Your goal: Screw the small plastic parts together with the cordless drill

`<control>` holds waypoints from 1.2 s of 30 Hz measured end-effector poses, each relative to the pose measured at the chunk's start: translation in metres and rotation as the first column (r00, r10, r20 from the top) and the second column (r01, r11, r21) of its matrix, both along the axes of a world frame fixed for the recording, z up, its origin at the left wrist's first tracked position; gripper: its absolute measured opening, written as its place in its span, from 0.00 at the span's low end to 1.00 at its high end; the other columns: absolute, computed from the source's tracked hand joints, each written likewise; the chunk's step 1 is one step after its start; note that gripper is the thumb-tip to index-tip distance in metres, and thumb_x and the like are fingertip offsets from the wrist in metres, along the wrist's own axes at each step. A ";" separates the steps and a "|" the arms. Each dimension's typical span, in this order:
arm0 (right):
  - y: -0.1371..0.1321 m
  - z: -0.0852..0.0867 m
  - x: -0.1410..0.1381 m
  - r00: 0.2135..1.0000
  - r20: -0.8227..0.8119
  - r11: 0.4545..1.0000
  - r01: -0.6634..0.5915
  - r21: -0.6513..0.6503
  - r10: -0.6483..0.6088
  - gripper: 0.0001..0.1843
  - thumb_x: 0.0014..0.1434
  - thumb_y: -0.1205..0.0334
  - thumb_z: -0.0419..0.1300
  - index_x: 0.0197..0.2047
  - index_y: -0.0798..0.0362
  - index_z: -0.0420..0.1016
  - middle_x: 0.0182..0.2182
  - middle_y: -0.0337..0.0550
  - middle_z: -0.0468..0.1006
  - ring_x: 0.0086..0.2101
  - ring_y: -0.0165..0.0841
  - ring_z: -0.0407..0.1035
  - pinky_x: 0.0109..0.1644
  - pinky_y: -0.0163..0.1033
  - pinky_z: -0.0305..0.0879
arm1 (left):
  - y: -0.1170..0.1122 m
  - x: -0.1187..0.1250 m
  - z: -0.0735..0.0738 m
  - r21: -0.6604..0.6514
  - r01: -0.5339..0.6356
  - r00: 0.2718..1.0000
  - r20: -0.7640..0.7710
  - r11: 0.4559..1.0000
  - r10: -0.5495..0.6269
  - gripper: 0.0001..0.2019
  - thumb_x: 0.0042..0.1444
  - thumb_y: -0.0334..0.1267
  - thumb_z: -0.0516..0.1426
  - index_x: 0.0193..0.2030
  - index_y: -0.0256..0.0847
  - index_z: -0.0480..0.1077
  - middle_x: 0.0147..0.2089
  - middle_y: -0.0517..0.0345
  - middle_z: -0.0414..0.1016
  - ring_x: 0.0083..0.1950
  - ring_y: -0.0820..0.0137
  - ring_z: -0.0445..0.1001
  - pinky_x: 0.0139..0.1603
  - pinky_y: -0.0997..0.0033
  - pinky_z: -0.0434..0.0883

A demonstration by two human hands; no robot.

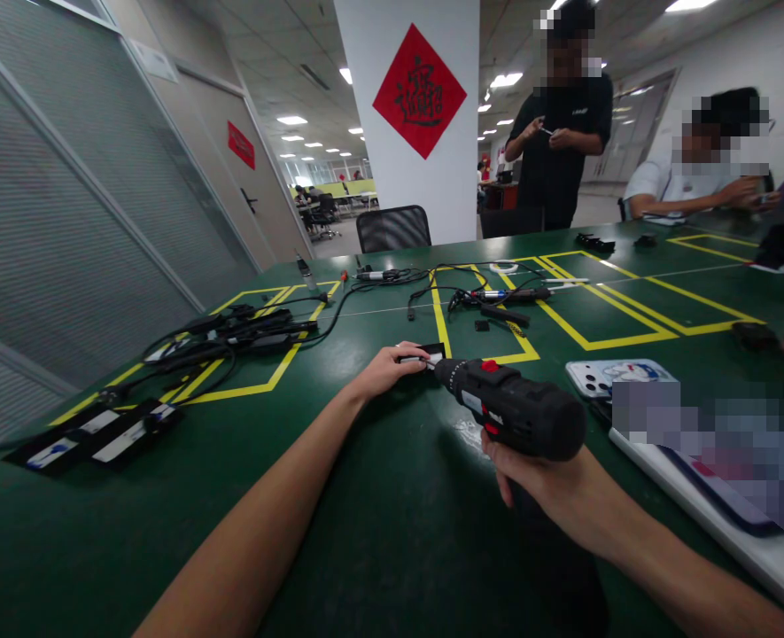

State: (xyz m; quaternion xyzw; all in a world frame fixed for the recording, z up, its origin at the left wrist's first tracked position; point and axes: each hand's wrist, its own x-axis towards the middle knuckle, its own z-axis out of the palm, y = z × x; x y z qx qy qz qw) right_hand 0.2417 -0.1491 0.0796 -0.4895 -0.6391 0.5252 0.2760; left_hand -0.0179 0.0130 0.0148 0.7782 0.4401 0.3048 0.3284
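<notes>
My right hand (538, 474) is wrapped round the grip of a black cordless drill (515, 408) with red buttons, its nose pointing left at a small black flat part (424, 354) on the green table (365, 523). My left hand (388, 368) lies on that part, fingers closed on its near edge, holding it down. The drill's tip meets the part right by my left fingertips.
Black cables and adapters (245, 332) lie at the left on yellow floor-tape boxes, flat black strips (99, 434) nearer. Soldering tools (498, 297) sit mid-table. A phone (597, 377) and white tablet (717, 523) lie at right. One person stands beyond the table; others sit at right.
</notes>
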 end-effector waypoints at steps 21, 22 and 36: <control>0.001 -0.002 0.000 0.999 -0.034 1.000 -0.002 0.014 0.002 0.16 0.58 0.59 0.52 0.20 0.53 0.66 0.21 0.37 0.68 0.26 0.30 0.64 0.32 0.37 0.59 | 0.001 -0.001 -0.002 -0.004 -0.009 1.000 -0.012 1.000 0.009 0.16 0.51 0.45 0.56 0.43 0.41 0.73 0.50 0.54 0.68 0.52 0.64 0.66 0.57 0.64 0.59; 0.001 -0.001 0.000 1.000 -0.023 1.000 -0.001 0.013 0.002 0.17 0.58 0.59 0.52 0.19 0.53 0.66 0.21 0.37 0.68 0.26 0.30 0.63 0.32 0.37 0.59 | 0.000 0.000 -0.001 -0.005 -0.010 1.000 -0.012 1.000 0.010 0.16 0.51 0.45 0.56 0.43 0.40 0.73 0.50 0.54 0.68 0.52 0.64 0.66 0.57 0.64 0.59; 0.001 -0.004 0.000 1.000 0.001 1.000 0.018 0.009 -0.018 0.14 0.58 0.59 0.52 0.21 0.52 0.65 0.20 0.36 0.67 0.27 0.31 0.64 0.35 0.39 0.58 | -0.001 0.001 0.001 -0.005 0.009 1.000 -0.009 1.000 -0.009 0.14 0.52 0.43 0.56 0.44 0.40 0.73 0.50 0.54 0.68 0.52 0.65 0.66 0.58 0.65 0.59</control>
